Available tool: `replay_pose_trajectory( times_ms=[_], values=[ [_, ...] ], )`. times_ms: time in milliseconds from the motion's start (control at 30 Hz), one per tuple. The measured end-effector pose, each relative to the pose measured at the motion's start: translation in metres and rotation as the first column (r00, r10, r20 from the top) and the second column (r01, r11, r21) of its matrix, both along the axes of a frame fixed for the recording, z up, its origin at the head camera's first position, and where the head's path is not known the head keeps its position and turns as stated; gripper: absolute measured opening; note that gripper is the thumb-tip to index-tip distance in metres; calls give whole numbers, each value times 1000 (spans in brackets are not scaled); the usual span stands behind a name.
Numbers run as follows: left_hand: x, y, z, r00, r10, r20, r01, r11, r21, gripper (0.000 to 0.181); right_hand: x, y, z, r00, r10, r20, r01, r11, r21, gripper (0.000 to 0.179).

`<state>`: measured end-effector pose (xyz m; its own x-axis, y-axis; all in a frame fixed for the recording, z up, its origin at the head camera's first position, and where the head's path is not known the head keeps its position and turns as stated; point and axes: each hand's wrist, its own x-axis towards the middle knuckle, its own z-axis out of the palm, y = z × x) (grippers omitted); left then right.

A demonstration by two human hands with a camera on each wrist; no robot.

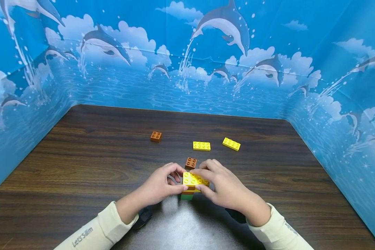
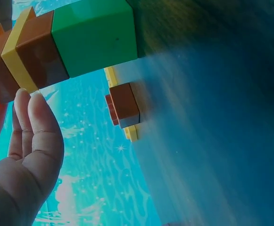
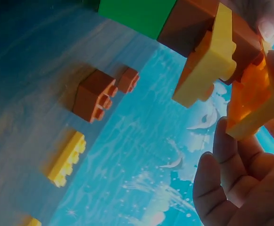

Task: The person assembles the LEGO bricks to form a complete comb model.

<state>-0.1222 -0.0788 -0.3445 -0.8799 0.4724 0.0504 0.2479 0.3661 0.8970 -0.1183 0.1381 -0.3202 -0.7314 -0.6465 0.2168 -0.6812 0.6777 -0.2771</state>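
A stack of toy building bricks stands in front of me. Its base is a green brick (image 1: 186,197), followed upward by a brown brick (image 2: 40,49), a thin yellow brick (image 3: 200,70) jutting to the right, and another brown brick (image 2: 1,77). On top sits a second thin yellow brick (image 1: 190,178), which also overhangs to the right. My left hand (image 1: 161,183) pinches this top brick at its left end, thumb in front and fingers behind. At the right end, my right hand (image 1: 222,183) grips it between thumb and fingers.
Just behind the stack lies a loose brown brick (image 1: 191,163). Farther back are another brown brick (image 1: 156,136) to the left and two thin yellow bricks, one near the middle (image 1: 201,146) and one to the right (image 1: 231,144). A dolphin-print curtain (image 1: 187,83) surrounds the dark wooden table (image 1: 97,156).
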Motion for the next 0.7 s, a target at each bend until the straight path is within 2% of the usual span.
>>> replay_pose_trajectory(
  times_ms=[167, 267, 700],
  values=[
    [-1, 1, -1, 1000, 5, -21, -5, 1000, -17, 27, -1, 5, -4, 986, -33, 164, 58, 987, -147, 41],
    [-1, 1, -1, 1000, 3, -26, -4, 1000, -25, 26, -1, 6, -5, 977, -28, 213, 70, 979, -192, 39],
    [-2, -1, 2, 1000, -5, 11, 6, 999, -33, 26, -2, 4, -6, 975, -17, 220, 62, 978, -198, 37]
  ],
)
